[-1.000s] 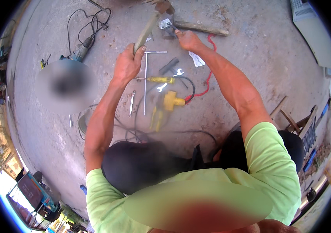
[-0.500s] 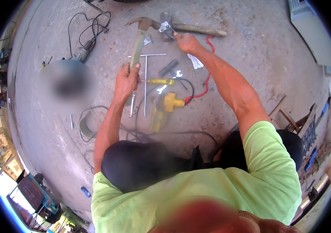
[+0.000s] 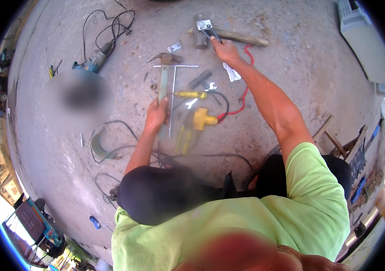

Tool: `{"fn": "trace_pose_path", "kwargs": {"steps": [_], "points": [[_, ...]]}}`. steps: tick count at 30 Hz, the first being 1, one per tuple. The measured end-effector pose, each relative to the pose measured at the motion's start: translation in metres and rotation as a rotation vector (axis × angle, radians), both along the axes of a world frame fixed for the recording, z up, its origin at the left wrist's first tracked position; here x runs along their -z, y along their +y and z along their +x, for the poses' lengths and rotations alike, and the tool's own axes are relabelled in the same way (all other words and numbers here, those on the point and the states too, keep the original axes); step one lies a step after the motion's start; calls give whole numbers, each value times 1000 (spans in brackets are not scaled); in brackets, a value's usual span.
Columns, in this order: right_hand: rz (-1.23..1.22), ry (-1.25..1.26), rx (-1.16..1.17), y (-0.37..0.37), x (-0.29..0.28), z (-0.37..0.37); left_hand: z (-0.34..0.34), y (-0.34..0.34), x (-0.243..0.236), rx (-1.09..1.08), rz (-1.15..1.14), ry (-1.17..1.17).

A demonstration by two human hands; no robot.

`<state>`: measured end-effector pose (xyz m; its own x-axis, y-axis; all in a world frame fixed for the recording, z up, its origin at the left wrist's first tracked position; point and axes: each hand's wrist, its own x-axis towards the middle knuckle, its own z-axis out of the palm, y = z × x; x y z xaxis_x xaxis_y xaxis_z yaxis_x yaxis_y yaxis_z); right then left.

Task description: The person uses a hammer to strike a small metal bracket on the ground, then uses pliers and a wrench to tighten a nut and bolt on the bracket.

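My left hand [image 3: 157, 114] is closed round the pale handle of a claw hammer [image 3: 163, 80], whose rusty head points away from me. The hammer is near a metal T-handle wrench [image 3: 173, 95] on the concrete. Farther off, my right hand [image 3: 225, 49] grips a small metal bracket with a light plate [image 3: 204, 25] and dark prongs. That plate is over the steel head of a sledgehammer [image 3: 200, 41], which lies with its wooden handle toward the right. The hammer and the bracket are apart.
A yellow-handled screwdriver [image 3: 191, 95], a yellow connector block [image 3: 204, 119], an open-end wrench [image 3: 192, 103] and a small dark hammer [image 3: 200, 78] lie between my arms. A corded power tool [image 3: 96, 59] is at far left. A red cord [image 3: 244, 100] winds on the right.
My left hand has drawn the claw hammer back toward me, away from the bracket. My right hand still holds the bracket at the sledgehammer head.
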<state>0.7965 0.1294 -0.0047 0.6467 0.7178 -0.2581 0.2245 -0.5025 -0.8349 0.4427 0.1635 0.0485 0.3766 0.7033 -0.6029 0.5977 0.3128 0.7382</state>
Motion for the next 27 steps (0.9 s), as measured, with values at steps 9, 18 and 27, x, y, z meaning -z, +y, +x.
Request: {"fn": "trace_pose_path", "kwargs": {"steps": [9, 18, 27], "points": [[-30, 19, -57, 8, -6, 0, 10, 3, -27, 67, 119, 106], [-95, 36, -77, 5, -21, -5, 85, 48, -92, 254, 663, -67], [-48, 35, -35, 10, -3, 2, 113, 63, -105, 350, 657, 99]]}}
